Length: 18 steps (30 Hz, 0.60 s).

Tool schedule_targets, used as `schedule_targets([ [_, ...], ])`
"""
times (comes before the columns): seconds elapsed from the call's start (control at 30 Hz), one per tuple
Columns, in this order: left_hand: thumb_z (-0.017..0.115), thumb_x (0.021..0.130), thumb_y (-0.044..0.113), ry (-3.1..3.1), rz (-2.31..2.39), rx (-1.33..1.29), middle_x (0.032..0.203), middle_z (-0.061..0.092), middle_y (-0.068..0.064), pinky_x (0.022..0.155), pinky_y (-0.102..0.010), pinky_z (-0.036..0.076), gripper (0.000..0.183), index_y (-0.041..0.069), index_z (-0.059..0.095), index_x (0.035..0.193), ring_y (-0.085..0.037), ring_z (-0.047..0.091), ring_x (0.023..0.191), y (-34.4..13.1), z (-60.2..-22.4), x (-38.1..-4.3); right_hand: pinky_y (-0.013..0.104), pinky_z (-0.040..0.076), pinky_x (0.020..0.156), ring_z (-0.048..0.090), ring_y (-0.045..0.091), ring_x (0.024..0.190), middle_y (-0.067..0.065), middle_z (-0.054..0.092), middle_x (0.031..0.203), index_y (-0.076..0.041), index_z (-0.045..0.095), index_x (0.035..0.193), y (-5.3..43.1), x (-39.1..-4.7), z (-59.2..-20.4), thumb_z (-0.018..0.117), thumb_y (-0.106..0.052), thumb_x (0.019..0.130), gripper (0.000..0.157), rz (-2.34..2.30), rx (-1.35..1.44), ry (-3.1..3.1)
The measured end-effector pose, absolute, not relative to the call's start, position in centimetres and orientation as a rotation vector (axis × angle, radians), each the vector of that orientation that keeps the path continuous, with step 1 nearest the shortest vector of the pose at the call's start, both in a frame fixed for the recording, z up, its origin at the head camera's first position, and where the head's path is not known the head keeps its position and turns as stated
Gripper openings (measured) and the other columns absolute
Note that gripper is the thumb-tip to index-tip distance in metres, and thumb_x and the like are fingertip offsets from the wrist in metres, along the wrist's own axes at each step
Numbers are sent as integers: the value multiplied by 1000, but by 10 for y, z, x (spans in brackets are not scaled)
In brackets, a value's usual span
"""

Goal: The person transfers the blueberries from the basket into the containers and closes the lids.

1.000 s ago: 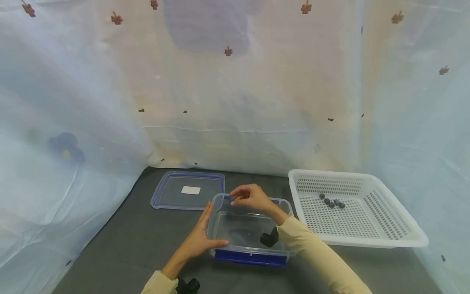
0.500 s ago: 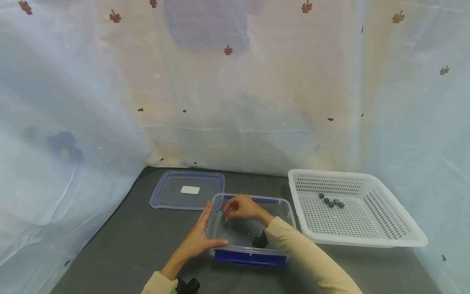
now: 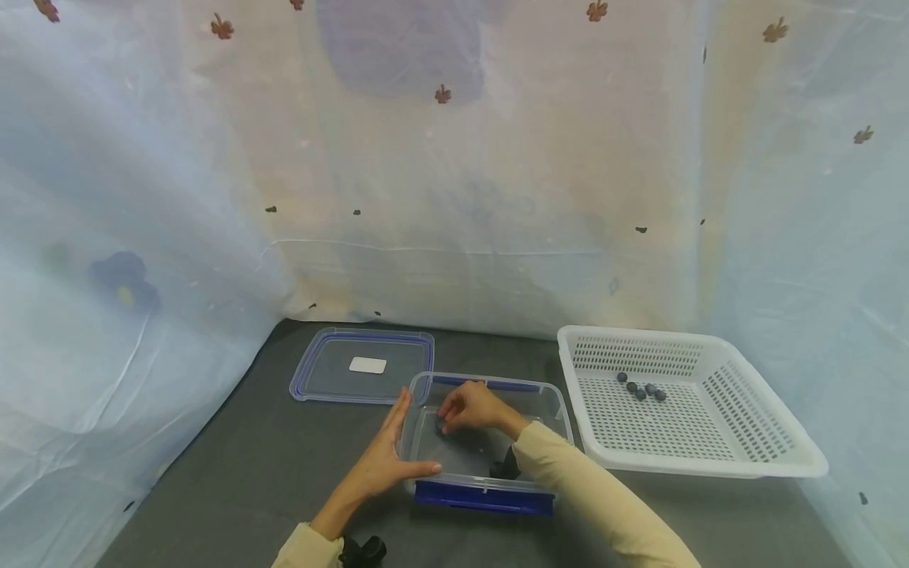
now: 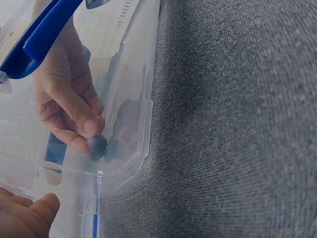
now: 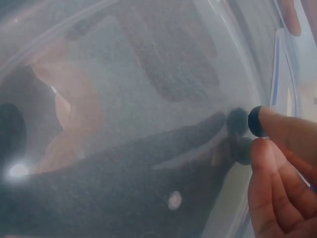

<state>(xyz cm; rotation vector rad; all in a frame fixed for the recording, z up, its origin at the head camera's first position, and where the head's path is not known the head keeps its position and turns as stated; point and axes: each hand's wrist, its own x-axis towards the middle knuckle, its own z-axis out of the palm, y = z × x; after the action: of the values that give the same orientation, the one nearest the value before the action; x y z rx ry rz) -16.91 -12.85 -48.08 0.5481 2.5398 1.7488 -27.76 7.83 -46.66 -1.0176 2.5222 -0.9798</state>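
One small, round, dark-blue berry-like ball (image 4: 97,148) sits pinched between the thumb and fingertips of the right hand (image 3: 474,406), low inside a clear plastic rectangular box with blue latches (image 3: 484,498), at centre-bottom of the head view. The left hand (image 3: 383,465) is spread wide at the box's left side, thumb over the front rim, apparently steadying it. The step in hand looks like setting the ball down in the box; the next move would call for loosening the pinch close to the floor so that it does not roll.

Farther out, a clear rectangular lid with a blue seal (image 3: 334,384) lies left of centre, and a white perforated plastic basket (image 3: 667,438) at right holds five similar dark balls (image 3: 641,394) — more to carry over, it seems. All rest on a dark grey woven cloth (image 3: 234,489).

Some things are hard to read: in the right wrist view dark round patches beside the ball may be reflections — I cannot tell. That view also cuts off the right hand, and the left wrist view shows only part of the left.
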Motion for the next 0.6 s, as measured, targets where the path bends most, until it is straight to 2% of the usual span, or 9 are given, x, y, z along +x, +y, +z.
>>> schedule_targets([
  [0.27,89,70,24,2513,1747,531,161,-1,-14,112,-56,11,120,5,7,156,-34,2,144,-128,-480,-168,20,52,60,64,3,66,1,72,77,1,74,92,82,-278,-465,84,-6,74,22,-1053,-976,2461],
  [0.4,89,70,23,2504,1763,537,161,-3,-15,111,-56,12,120,5,6,155,-35,1,144,-128,-482,-169,22,54,65,66,7,73,2,72,83,2,72,98,87,-276,-455,81,-7,77,24,-1112,-995,2394],
  [0.6,87,72,26,2486,1777,557,161,-7,-14,110,-60,8,121,5,2,156,-36,-4,144,-128,-485,-171,28,55,75,68,16,87,16,70,99,3,69,109,104,-274,-424,77,-5,82,29,-1314,-979,2299],
])
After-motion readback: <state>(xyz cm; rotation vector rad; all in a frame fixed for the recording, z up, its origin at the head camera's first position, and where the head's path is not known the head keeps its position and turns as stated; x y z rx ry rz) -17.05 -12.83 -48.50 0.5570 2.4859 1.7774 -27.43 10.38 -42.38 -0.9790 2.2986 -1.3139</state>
